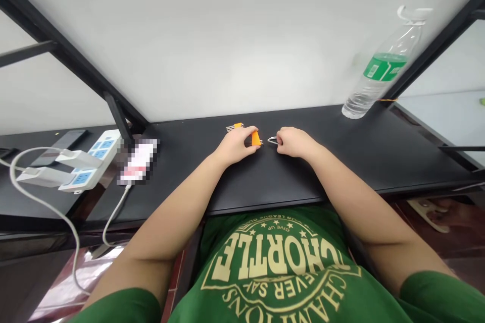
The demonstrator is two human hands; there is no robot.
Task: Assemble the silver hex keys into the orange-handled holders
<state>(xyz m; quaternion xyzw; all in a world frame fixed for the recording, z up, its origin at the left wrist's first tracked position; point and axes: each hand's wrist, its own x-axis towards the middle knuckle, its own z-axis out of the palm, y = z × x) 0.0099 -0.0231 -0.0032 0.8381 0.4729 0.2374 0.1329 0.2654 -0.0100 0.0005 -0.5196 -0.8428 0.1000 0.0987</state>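
Observation:
My left hand (237, 145) pinches an orange holder (256, 138) between thumb and fingers above the black tabletop. Short metal tips stick out of the holder's right side. Just behind that hand lies a second orange piece (238, 125) with several thin metal rods, resembling hex keys; whether it joins the held holder is hidden. A small gap to the right, my right hand (292, 142) is closed around thin silvery metal rods (273, 140), which look like hex keys. Their ends point left toward the holder, apart from it.
A clear bottle with a green label (385, 66) stands at the back right by the wall. On the left are a phone (138, 161) on a white cable and a power strip (93, 161) with plugged-in chargers. Black frame posts (117, 116) rise at both sides.

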